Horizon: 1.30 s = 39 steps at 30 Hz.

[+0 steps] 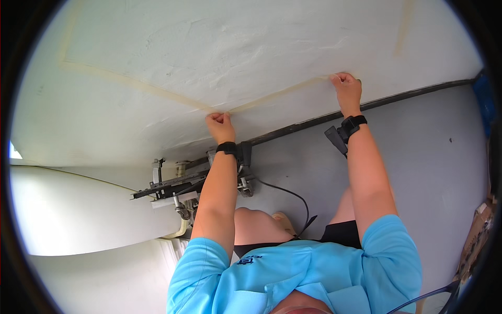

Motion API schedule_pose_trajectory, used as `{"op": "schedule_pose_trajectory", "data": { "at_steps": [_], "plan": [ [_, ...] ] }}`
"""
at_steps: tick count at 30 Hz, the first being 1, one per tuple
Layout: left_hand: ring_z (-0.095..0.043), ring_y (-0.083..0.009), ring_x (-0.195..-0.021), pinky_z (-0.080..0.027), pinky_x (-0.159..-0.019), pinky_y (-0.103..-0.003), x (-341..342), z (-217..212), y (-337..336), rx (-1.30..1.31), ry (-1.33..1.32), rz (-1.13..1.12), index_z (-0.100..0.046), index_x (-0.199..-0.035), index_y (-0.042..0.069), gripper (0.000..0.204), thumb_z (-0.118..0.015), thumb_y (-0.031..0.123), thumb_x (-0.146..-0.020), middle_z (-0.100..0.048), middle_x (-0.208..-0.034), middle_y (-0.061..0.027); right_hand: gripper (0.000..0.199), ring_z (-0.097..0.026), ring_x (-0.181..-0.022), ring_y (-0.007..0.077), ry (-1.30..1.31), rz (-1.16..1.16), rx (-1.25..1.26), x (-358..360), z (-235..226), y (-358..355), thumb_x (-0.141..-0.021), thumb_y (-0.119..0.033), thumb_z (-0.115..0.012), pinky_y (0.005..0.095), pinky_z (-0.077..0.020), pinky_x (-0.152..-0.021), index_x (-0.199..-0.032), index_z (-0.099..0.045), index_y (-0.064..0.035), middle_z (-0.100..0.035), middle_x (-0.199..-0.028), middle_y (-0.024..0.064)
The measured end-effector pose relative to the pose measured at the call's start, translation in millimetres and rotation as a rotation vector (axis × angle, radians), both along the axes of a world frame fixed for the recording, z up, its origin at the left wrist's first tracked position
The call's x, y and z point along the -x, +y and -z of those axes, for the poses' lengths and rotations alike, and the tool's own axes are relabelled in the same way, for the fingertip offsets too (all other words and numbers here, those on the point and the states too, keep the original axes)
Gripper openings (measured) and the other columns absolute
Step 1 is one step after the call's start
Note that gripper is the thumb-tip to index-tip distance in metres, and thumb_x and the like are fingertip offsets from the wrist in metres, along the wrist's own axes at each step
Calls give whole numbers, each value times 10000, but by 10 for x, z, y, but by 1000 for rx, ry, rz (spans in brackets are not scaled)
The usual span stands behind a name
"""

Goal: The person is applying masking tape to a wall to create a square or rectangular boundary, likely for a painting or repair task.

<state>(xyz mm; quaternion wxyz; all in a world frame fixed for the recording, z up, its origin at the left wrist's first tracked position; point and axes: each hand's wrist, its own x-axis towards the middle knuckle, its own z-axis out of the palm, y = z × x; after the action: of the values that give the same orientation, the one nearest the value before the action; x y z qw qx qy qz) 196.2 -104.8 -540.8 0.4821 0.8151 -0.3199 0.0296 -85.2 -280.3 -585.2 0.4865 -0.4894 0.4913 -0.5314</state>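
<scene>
A strip of pale yellow masking tape (282,95) runs between my two hands, slanting up to the right along the white wall (209,47). At its lower left end, my left hand (220,126) is closed in a pinch against the wall. The right end lies between the thumb and fingers of my right hand (347,92), also closed. How much of this length touches the wall I cannot tell. Another tape strip (138,83) goes from beside my left hand up to the left, where it bends upward. A short upright tape strip (403,29) shows at the top right.
A dark baseboard (298,127) edges the grey floor (429,141). Below my left forearm stands a black and metal frame on casters (183,188), with a black cable (285,191) on the floor. A large white rounded object (94,209) is at left, a cardboard box (477,230) at right.
</scene>
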Motion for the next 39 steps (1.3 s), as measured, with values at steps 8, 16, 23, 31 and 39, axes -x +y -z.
{"op": "schedule_pose_trajectory", "data": {
  "at_steps": [8, 16, 23, 31, 39],
  "plan": [
    [-487, -154, -608, -422, -594, -288, 20, -96, 69, -81, -68, -82, -456, -828, 18, 296, -684, 153, -698, -523, -694, -58, 219, -434, -552, 109, 105, 25, 21, 49, -234, 129, -688, -225, -656, 247, -380, -549, -747, -619, -17, -544, -625, 30],
    [-482, -165, -593, -420, -580, -298, -40, -113, 61, -114, -57, -57, -455, -799, 21, 336, -711, 193, -667, -514, -666, -57, 189, -410, -487, 115, 245, 119, 116, 63, -295, 172, -691, -205, -657, 253, -363, -512, -720, -625, -21, -483, -561, 36],
    [-478, -153, -590, -419, -576, -286, 18, -151, -21, -152, -94, -39, -448, -779, 20, 358, -719, 227, -667, -513, -669, -53, 175, -419, -509, 127, 244, 120, 49, 188, -301, 214, -700, -205, -653, 268, -367, -511, -713, -619, -34, -445, -620, 34],
    [-493, -159, -587, -418, -580, -280, 45, -154, 54, -126, -134, -58, -420, -743, 36, 345, -720, 185, -661, -526, -646, -55, 159, -408, -489, 145, 281, 128, 7, 226, -358, 289, -693, -192, -657, 289, -382, -536, -696, -603, -42, -432, -608, 28],
    [-486, -141, -564, -413, -555, -268, -63, -112, -8, -76, -144, -20, -435, -742, 20, 384, -748, 210, -624, -531, -630, -52, 157, -368, -461, 131, 326, 169, 195, 171, -92, 104, -699, -186, -658, 280, -391, -560, -701, -606, -38, -362, -477, -5]
  ]
}}
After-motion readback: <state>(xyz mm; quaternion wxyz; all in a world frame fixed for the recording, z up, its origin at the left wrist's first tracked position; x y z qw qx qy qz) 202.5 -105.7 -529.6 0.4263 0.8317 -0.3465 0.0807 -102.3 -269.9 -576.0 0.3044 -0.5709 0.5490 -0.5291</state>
